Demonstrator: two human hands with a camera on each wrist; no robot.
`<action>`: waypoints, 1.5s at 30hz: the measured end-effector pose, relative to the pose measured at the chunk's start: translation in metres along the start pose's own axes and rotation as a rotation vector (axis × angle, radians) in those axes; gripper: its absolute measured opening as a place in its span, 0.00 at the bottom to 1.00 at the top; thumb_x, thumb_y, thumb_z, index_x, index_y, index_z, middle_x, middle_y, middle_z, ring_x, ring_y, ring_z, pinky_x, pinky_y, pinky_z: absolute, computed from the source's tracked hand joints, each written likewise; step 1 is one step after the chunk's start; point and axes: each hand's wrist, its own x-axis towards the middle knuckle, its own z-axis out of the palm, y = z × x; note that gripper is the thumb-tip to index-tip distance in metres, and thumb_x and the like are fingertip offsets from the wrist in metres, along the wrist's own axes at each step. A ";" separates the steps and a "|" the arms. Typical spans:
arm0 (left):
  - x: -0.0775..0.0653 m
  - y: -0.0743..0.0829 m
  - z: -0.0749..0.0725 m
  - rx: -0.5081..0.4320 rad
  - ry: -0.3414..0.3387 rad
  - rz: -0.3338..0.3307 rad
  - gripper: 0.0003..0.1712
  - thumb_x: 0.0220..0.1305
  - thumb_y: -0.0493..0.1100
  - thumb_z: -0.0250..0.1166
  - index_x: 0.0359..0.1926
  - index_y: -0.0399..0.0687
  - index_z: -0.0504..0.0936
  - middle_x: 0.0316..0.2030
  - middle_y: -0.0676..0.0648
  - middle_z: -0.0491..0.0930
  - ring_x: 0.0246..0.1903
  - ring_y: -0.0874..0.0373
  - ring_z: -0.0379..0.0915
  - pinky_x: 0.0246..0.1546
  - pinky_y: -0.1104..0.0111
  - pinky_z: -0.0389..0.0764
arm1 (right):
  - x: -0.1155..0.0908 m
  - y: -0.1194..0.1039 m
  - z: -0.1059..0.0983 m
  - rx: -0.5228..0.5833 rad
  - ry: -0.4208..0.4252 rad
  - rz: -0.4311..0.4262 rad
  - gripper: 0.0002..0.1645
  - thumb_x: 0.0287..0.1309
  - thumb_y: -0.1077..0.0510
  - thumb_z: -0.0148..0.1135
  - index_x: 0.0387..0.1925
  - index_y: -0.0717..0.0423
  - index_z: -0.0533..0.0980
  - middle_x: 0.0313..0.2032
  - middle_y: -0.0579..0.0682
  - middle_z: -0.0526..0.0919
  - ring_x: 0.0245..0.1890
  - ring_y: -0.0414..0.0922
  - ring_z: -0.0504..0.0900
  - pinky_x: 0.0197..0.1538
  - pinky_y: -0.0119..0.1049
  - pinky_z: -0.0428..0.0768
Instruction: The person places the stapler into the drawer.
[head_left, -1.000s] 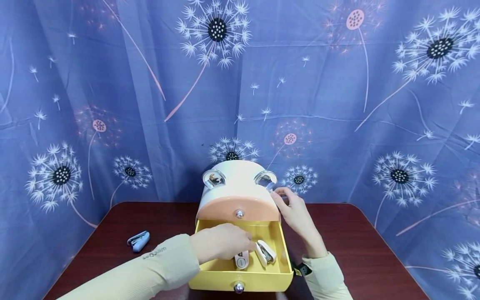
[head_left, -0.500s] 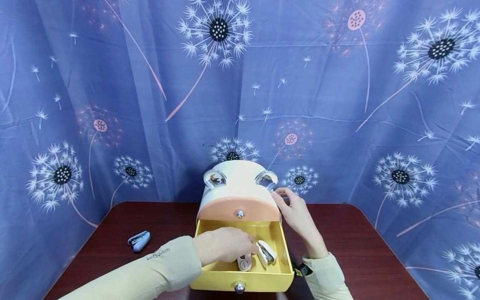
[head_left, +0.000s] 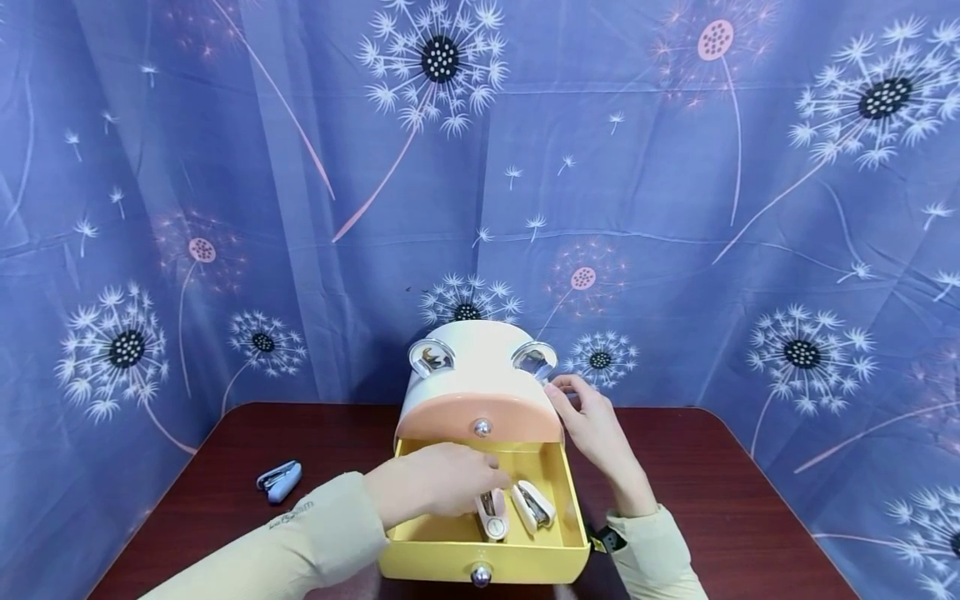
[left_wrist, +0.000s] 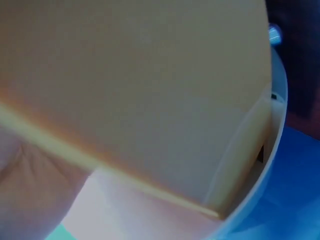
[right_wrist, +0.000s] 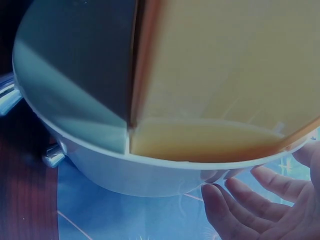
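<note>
My left hand (head_left: 442, 479) is over the yellow drawer (head_left: 480, 562), which is pulled out of a white rounded cabinet (head_left: 480, 354). Its fingertips are at the far end of a pale pink stapler (head_left: 492, 523) lying in the drawer; the hand covers that end. Close by on the drawer floor lies a white stapler (head_left: 534, 506). In the left wrist view, a blurred wrist edge (left_wrist: 40, 185) shows below a large tan surface. My right hand (head_left: 596, 425) rests at the cabinet's right side, its fingers loosely bent against the white shell (right_wrist: 150, 182) in the right wrist view.
A blue stapler (head_left: 280, 482) lies on the dark red table (head_left: 675, 483) at the left. Above the open drawer is a peach drawer front (head_left: 480, 415) with a silver knob. Patterned blue cloth (head_left: 480, 167) hangs behind the table.
My left hand has drawn back slightly to the left, so more of the pink stapler shows. That stapler has shifted a little to the right. The right hand stays in place.
</note>
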 end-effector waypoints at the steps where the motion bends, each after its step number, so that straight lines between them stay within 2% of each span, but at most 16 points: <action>1: -0.003 -0.003 -0.002 -0.028 0.011 -0.004 0.19 0.59 0.45 0.71 0.51 0.60 0.79 0.41 0.59 0.79 0.41 0.64 0.77 0.42 0.70 0.77 | 0.000 0.000 0.000 -0.002 0.001 0.001 0.23 0.69 0.37 0.51 0.50 0.48 0.77 0.43 0.51 0.82 0.37 0.44 0.82 0.42 0.45 0.79; 8: -0.038 -0.027 -0.008 -0.296 0.178 -0.070 0.20 0.63 0.46 0.69 0.55 0.52 0.77 0.47 0.54 0.79 0.49 0.61 0.75 0.52 0.67 0.74 | 0.000 0.001 -0.001 -0.010 0.001 0.002 0.23 0.69 0.37 0.51 0.50 0.49 0.77 0.44 0.51 0.82 0.37 0.43 0.82 0.42 0.44 0.78; 12: -0.062 -0.038 -0.009 -0.470 0.282 -0.134 0.21 0.67 0.47 0.65 0.58 0.48 0.77 0.51 0.52 0.79 0.50 0.58 0.75 0.51 0.62 0.75 | 0.000 0.002 -0.002 -0.020 0.005 0.004 0.24 0.69 0.37 0.51 0.51 0.49 0.77 0.44 0.51 0.82 0.37 0.44 0.82 0.42 0.45 0.78; 17: -0.091 -0.050 -0.004 -0.648 0.471 -0.227 0.19 0.67 0.46 0.65 0.56 0.45 0.79 0.48 0.50 0.81 0.46 0.58 0.78 0.47 0.59 0.78 | 0.000 0.003 -0.004 -0.020 0.011 0.000 0.24 0.70 0.37 0.51 0.51 0.49 0.77 0.45 0.52 0.82 0.38 0.45 0.82 0.44 0.47 0.79; 21: -0.112 -0.058 0.006 -0.713 0.590 -0.327 0.17 0.66 0.45 0.66 0.54 0.46 0.80 0.46 0.52 0.82 0.43 0.61 0.79 0.43 0.63 0.80 | 0.000 0.004 -0.004 -0.016 0.011 0.001 0.24 0.70 0.37 0.51 0.51 0.49 0.77 0.44 0.52 0.82 0.39 0.45 0.82 0.44 0.47 0.79; 24: -0.127 -0.062 0.015 -0.710 0.644 -0.429 0.18 0.64 0.46 0.68 0.53 0.49 0.80 0.47 0.54 0.82 0.42 0.61 0.79 0.41 0.65 0.80 | 0.000 0.004 -0.003 -0.015 0.018 -0.002 0.24 0.69 0.37 0.51 0.51 0.49 0.77 0.44 0.52 0.82 0.38 0.45 0.82 0.44 0.47 0.79; 27: -0.142 -0.066 0.025 -0.709 0.668 -0.544 0.20 0.63 0.47 0.69 0.55 0.51 0.79 0.48 0.53 0.81 0.43 0.59 0.79 0.40 0.64 0.80 | 0.000 0.004 -0.003 -0.013 0.020 -0.007 0.23 0.70 0.38 0.51 0.51 0.49 0.77 0.44 0.52 0.82 0.38 0.44 0.82 0.44 0.47 0.79; 30: -0.154 -0.070 0.037 -0.712 0.659 -0.667 0.22 0.64 0.50 0.68 0.57 0.51 0.78 0.49 0.50 0.80 0.44 0.55 0.79 0.39 0.63 0.80 | 0.000 0.003 -0.003 -0.011 0.019 -0.008 0.23 0.70 0.38 0.51 0.51 0.49 0.77 0.44 0.52 0.82 0.37 0.44 0.82 0.43 0.46 0.79; 33: -0.163 -0.074 0.050 -0.711 0.654 -0.751 0.24 0.64 0.50 0.68 0.58 0.48 0.77 0.50 0.47 0.79 0.47 0.51 0.77 0.40 0.62 0.79 | -0.001 0.002 -0.002 -0.009 0.017 -0.005 0.23 0.70 0.38 0.51 0.50 0.49 0.77 0.44 0.52 0.82 0.37 0.44 0.82 0.43 0.45 0.79; 38: -0.173 -0.083 0.075 -0.666 0.667 -0.813 0.24 0.63 0.47 0.69 0.57 0.44 0.77 0.49 0.42 0.78 0.49 0.47 0.74 0.41 0.57 0.78 | 0.000 0.001 -0.002 -0.005 0.011 -0.001 0.24 0.70 0.38 0.51 0.51 0.50 0.77 0.44 0.51 0.82 0.37 0.44 0.82 0.43 0.45 0.79; 40: -0.177 -0.087 0.087 -0.641 0.663 -0.837 0.24 0.62 0.47 0.70 0.56 0.42 0.77 0.49 0.38 0.77 0.49 0.43 0.73 0.44 0.52 0.76 | 0.000 0.001 -0.001 -0.003 0.009 -0.002 0.24 0.70 0.38 0.51 0.52 0.50 0.77 0.44 0.51 0.82 0.38 0.44 0.82 0.43 0.45 0.79; 45: -0.189 -0.094 0.115 -0.661 0.565 -0.921 0.27 0.61 0.46 0.69 0.56 0.37 0.75 0.53 0.28 0.72 0.50 0.35 0.70 0.47 0.44 0.70 | 0.000 0.000 0.000 0.002 0.004 0.003 0.24 0.69 0.38 0.51 0.51 0.49 0.77 0.44 0.51 0.82 0.39 0.44 0.82 0.42 0.44 0.79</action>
